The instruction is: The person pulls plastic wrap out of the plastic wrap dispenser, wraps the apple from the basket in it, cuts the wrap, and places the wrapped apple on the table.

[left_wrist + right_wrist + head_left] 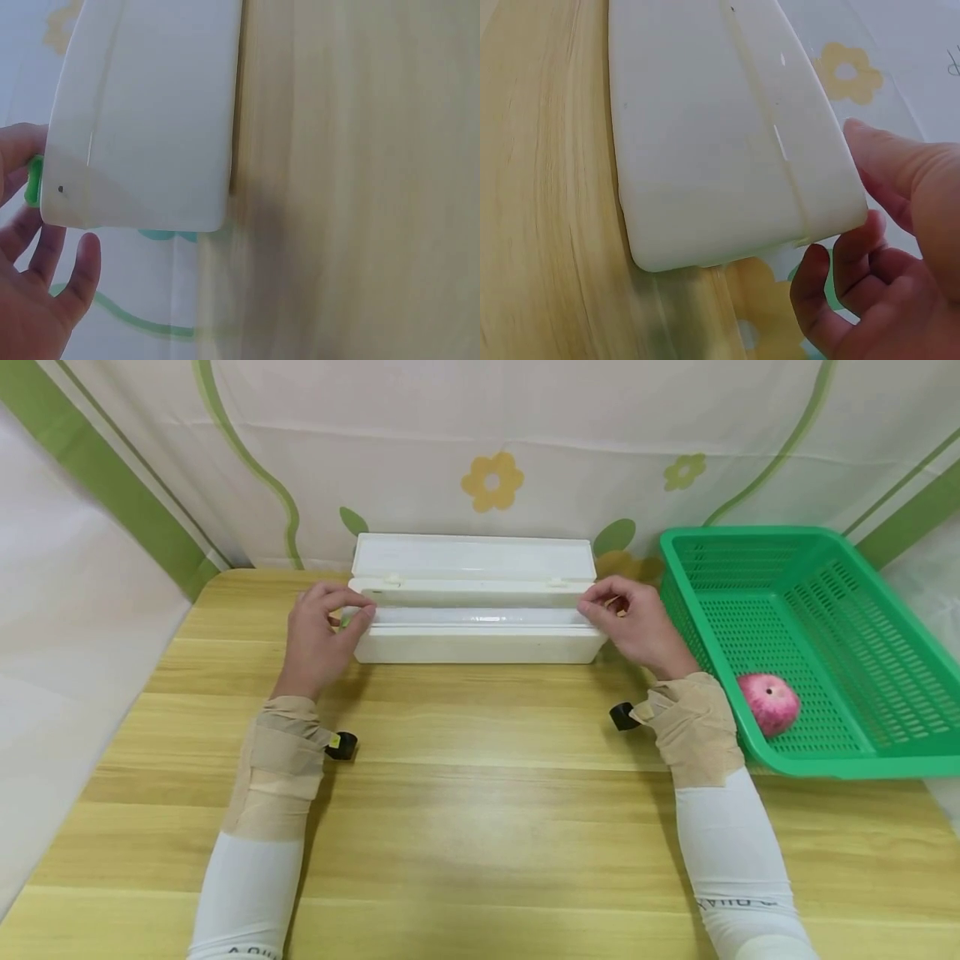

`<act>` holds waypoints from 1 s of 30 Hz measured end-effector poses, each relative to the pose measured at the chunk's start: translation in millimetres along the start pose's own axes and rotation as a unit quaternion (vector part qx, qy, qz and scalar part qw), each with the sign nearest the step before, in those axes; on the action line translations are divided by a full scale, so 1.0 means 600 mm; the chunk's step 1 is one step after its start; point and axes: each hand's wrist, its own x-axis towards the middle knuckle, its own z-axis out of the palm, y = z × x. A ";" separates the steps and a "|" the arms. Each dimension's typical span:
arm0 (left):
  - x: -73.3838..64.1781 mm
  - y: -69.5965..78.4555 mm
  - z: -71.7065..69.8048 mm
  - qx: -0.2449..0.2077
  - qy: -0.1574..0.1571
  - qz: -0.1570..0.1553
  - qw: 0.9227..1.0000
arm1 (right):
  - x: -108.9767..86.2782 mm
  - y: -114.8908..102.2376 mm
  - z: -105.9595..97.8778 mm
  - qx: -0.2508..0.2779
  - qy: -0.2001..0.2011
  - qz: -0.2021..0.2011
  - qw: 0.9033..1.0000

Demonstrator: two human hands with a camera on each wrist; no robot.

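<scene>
A long white cling film dispenser [480, 647] stands on the table, its lid [472, 557] tipped back. Shiny clear cling film [483, 616] lies across its opening. At the left end my left hand [322, 627] pinches the film's edge between thumb and forefinger. My right hand [633, 620] pinches at the right end in the same way, other fingers curled loosely. In the left wrist view, a green piece [34, 181] shows at the dispenser's end beside the fingers. The right wrist view has the dispenser's plain white wall [697, 150] with fingers at its corner.
A green plastic basket [795, 766] sits to the right, close to my right forearm. In its near left corner lies a pinkish-red apple [769, 703]. Behind the dispenser hangs a flowered curtain [420, 452]. Wood-patterned table [480, 827] stretches in front.
</scene>
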 end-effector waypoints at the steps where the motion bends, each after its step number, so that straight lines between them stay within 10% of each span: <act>1: 0.000 -0.001 0.001 -0.001 0.003 0.000 1.000 | 0.000 0.001 0.000 0.001 0.005 0.001 1.000; 17: 0.001 -0.002 0.008 0.003 0.032 0.023 0.999 | 0.004 0.010 0.012 0.112 0.078 0.025 0.990; 30: 0.001 0.002 0.011 0.002 0.055 0.023 0.998 | 0.006 0.006 0.024 0.089 0.105 0.029 0.990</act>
